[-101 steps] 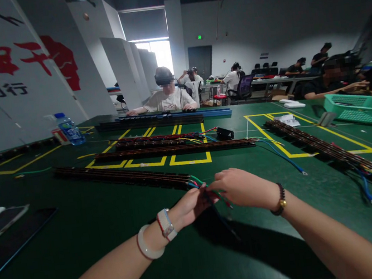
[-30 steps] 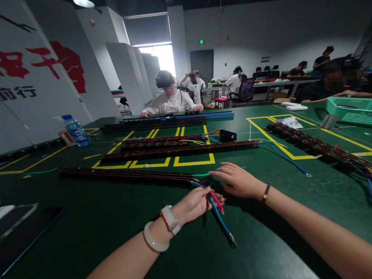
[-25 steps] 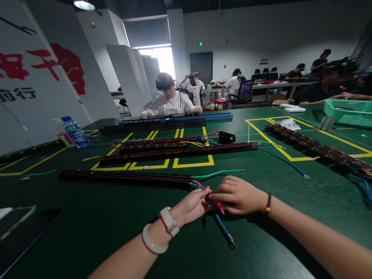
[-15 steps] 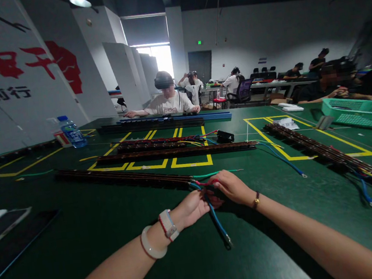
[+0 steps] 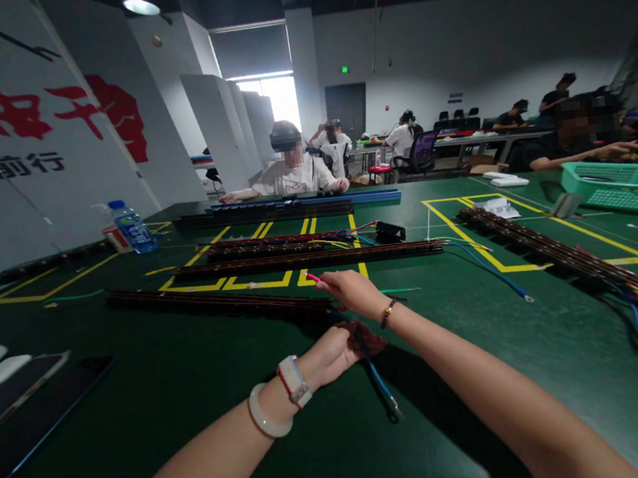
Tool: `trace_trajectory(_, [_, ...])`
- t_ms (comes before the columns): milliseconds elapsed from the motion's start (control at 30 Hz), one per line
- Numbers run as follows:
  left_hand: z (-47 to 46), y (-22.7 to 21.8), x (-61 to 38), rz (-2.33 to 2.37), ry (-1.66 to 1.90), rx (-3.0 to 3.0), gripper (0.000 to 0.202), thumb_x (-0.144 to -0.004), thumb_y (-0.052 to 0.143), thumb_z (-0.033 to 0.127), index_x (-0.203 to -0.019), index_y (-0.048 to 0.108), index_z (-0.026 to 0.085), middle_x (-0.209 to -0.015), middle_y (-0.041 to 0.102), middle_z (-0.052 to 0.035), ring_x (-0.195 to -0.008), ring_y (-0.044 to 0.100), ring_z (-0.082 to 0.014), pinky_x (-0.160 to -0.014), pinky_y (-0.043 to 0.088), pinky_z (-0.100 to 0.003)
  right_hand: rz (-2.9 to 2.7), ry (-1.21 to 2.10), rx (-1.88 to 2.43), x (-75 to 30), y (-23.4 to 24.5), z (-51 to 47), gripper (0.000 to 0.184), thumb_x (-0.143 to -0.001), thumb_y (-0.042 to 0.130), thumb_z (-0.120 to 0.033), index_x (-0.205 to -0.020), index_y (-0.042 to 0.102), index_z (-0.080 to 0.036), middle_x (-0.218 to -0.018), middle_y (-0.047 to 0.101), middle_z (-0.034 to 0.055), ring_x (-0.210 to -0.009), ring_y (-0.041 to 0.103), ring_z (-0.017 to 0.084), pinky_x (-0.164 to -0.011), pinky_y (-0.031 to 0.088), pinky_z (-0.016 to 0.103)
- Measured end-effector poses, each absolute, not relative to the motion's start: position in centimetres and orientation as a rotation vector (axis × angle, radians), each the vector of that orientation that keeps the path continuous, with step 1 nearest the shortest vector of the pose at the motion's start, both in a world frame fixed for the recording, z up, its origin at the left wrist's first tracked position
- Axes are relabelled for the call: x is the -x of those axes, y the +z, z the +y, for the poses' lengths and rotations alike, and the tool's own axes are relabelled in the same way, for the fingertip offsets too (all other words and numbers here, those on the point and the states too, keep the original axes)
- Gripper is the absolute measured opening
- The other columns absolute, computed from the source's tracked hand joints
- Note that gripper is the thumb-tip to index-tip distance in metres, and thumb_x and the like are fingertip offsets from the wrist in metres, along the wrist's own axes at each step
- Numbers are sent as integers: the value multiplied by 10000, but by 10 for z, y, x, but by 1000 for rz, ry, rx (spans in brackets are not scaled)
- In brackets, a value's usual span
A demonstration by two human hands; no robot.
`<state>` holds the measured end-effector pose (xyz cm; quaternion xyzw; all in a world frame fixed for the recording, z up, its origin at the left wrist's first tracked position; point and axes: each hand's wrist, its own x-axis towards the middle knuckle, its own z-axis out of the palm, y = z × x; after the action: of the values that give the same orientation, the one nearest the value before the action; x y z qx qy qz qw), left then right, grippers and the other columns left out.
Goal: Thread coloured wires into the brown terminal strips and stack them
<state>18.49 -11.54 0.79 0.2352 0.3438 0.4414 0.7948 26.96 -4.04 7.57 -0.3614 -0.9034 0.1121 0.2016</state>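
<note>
My right hand (image 5: 353, 293) pinches a red wire (image 5: 313, 277), whose end sticks out to the left past the fingertips. Below it, my left hand (image 5: 342, 349) is closed round a blue cable (image 5: 380, 384), which hangs toward me and ends in a ring lug. A dark strand runs beside this cable. Behind both hands lies a long bundle of dark bars (image 5: 215, 300), slanting away to the left. From its near end a green wire (image 5: 402, 289) reaches right, partly hidden by my right hand.
More bar bundles (image 5: 310, 259) lie on the green table (image 5: 199, 396) among yellow tape outlines. Another bundle (image 5: 561, 250) slants along the right, near a green basket (image 5: 629, 186). At left are a water bottle (image 5: 133, 228) and dark flat devices (image 5: 65, 413). A person (image 5: 291, 164) sits opposite.
My right hand has moved up and left with the red wire, turning its end leftward over the bar bundle. My left hand has stayed nearly in place on the blue cable.
</note>
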Motion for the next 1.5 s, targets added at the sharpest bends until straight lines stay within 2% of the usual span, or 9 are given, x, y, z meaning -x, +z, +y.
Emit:
trace_trajectory(200, [-122,13,-189,823,1026,-572,93,-857,442,106,-912,515,92,-872,663,-141,-826,667,-213,-900,460,-467,-2300,620,832,-324,65,-54,407,-954,359,-431,-1138,609,-168,-966,646,63,-793,563,140,-699,393,227])
trace_trajectory(300, [-125,17,-185,878,956,-689,109,-890,460,191,-966,456,112,-894,653,-139,-818,671,-210,-873,470,-458,-2187,634,923,-363,46,-60,453,-958,314,-456,-1121,621,-165,-840,629,52,-707,546,133,-683,404,238])
trace_trajectory(467, [-123,21,-173,1079,750,-949,262,-928,375,403,-970,379,144,-662,592,-33,-602,647,-184,-684,503,-371,-2175,580,1081,-399,23,-59,488,-960,281,-484,-1062,644,-175,-687,574,22,-651,536,138,-650,403,246])
trace_trajectory(733, [-111,32,-154,1225,417,-1198,365,-880,359,525,-811,387,169,-496,450,50,-364,443,-91,-436,400,-227,-2416,346,1011,-392,27,-59,384,-964,330,-395,-1039,643,-185,-986,666,63,-889,601,163,-796,428,266])
trace_trajectory(833, [-111,39,-150,1256,331,-1266,397,-853,389,559,-759,380,173,-449,388,69,-323,366,-67,-384,334,-194,-2489,281,988,-391,26,-60,368,-965,341,-381,-1019,649,-189,-989,669,59,-885,603,161,-788,424,261])
trace_trajectory(1000, [-110,38,-149,1260,360,-1279,474,-794,457,628,-748,413,158,-471,467,39,-332,417,-70,-389,342,-188,-2546,270,1013,-389,23,-59,374,-964,345,-370,-988,662,-173,-936,671,71,-853,603,160,-770,423,258])
trace_trajectory(1133, [-106,29,-148,1155,418,-1277,551,-745,503,669,-789,485,119,-627,640,-95,-478,600,-160,-441,435,-234,-2524,301,1032,-390,21,-58,383,-962,345,-384,-977,665,-174,-926,671,73,-857,602,165,-779,427,267])
trace_trajectory(1233, [-102,26,-146,1171,493,-1294,609,-742,481,693,-790,550,90,-677,667,-151,-546,645,-208,-463,480,-273,-2450,341,1032,-394,23,-57,371,-957,353,-387,-989,661,-184,-953,671,65,-877,601,169,-803,428,278])
trace_trajectory(1500, [-99,20,-147,1143,532,-1160,543,-734,567,617,-827,542,82,-669,669,-166,-546,649,-218,-477,499,-287,-1957,840,1001,-383,45,-52,399,-906,435,-480,-1118,609,-190,-916,643,60,-821,590,168,-797,454,305])
